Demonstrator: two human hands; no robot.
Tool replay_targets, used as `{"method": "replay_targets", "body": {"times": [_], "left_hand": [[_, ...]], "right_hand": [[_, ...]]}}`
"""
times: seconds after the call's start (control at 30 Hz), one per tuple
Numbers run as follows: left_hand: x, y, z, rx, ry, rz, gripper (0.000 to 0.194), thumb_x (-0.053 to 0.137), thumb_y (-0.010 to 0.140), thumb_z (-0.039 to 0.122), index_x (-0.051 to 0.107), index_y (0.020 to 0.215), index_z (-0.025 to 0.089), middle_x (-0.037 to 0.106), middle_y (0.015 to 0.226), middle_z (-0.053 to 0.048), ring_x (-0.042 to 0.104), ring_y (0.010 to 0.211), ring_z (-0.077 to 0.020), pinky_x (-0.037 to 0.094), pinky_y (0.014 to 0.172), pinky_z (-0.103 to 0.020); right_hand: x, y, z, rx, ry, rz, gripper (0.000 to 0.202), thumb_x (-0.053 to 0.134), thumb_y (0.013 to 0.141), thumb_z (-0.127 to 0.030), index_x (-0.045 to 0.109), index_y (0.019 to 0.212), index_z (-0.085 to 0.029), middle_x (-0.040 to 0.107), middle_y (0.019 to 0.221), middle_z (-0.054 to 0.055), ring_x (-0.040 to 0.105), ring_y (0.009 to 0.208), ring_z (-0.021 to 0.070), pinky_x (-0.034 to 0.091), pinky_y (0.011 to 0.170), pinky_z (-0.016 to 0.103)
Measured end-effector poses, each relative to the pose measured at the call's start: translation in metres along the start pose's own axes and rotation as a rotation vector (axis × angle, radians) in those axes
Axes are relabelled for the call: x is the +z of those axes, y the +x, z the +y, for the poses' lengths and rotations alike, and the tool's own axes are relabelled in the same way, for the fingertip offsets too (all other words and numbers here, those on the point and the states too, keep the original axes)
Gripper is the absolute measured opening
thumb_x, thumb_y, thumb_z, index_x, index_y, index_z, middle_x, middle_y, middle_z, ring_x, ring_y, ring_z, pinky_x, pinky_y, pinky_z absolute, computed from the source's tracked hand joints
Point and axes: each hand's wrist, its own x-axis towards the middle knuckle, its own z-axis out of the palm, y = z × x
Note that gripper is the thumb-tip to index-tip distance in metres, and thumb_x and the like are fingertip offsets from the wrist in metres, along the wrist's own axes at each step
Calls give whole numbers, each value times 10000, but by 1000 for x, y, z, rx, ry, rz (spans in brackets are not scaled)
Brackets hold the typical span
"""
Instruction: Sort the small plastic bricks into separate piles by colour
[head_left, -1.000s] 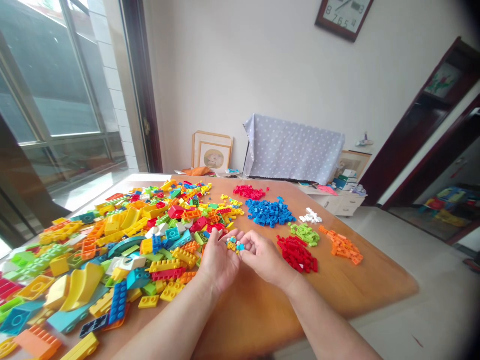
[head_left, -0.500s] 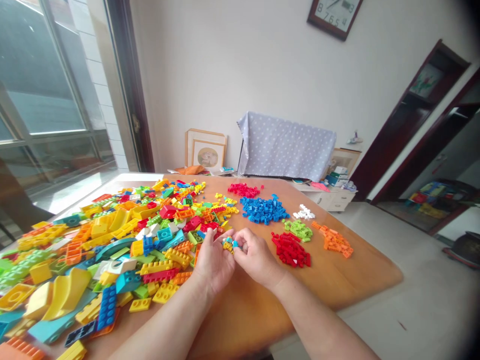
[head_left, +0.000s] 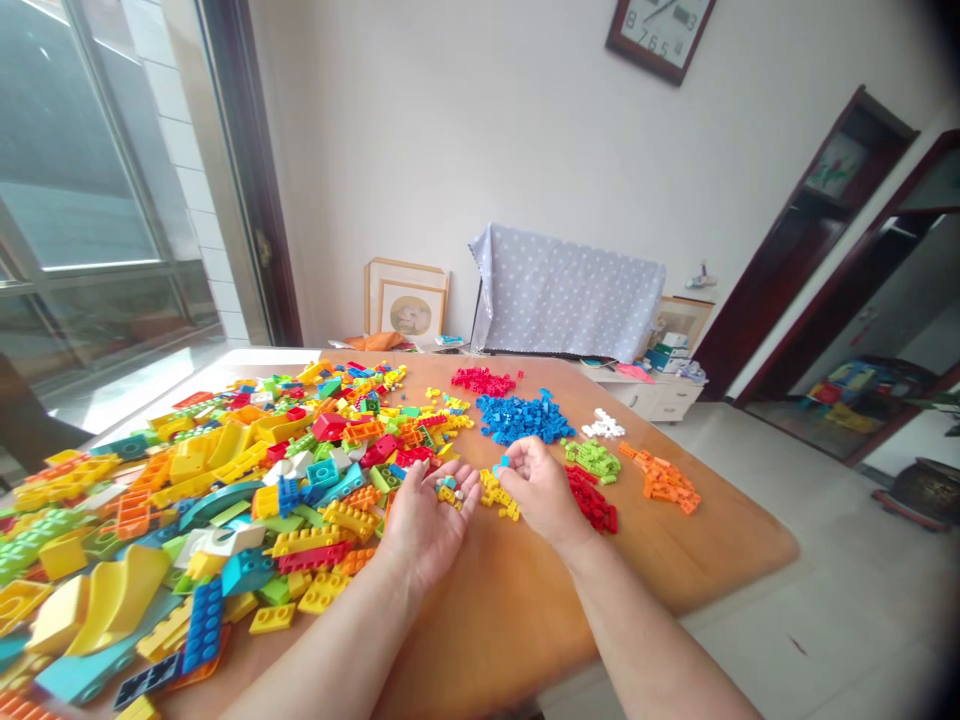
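Small bricks [head_left: 449, 494] (mixed colours) and light-blue brick [head_left: 504, 461] in separate hands [head_left: 426, 528]

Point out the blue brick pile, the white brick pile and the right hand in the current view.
Blue brick pile [head_left: 525, 418]: head view, middle.
White brick pile [head_left: 604, 425]: head view, middle.
Right hand [head_left: 545, 492]: head view, back of hand.

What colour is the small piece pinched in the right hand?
Light blue: the piece in the right hand shows best in the head view.

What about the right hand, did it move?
Yes, the right hand moved right, toward the nearer red pile, and now hides part of it.
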Motion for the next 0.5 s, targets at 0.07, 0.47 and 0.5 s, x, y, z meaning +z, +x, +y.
{"method": "replay_targets", "body": {"times": [0.07,0.47,0.5], "left_hand": [[2,0,2,13,1,40,213,487,975,298,607,996,123,668,1058,-178,712,974,-251,636,789,-379],[2,3,5,39,0,86,141,493,930,188,618,954,126,673,1068,-170,708,938,-216,633,734,-309],[2,2,5,40,-3,88,139,494,929,188,617,951,128,673,1063,-168,708,932,-213,631,729,-306]], "right_hand": [[-16,13,5,7,-3,81,265,692,778,-316,536,969,-218,615,859,-2,607,779,171,507,700,294],[-24,64,47,3,-452,-108,170,608,671,-198,558,832,-224,593,774,-25,560,722,166,432,673,285],[-21,68,49,4,-477,-127,169,599,665,-184,555,823,-225,591,768,-28,555,715,163,425,663,278]]}}
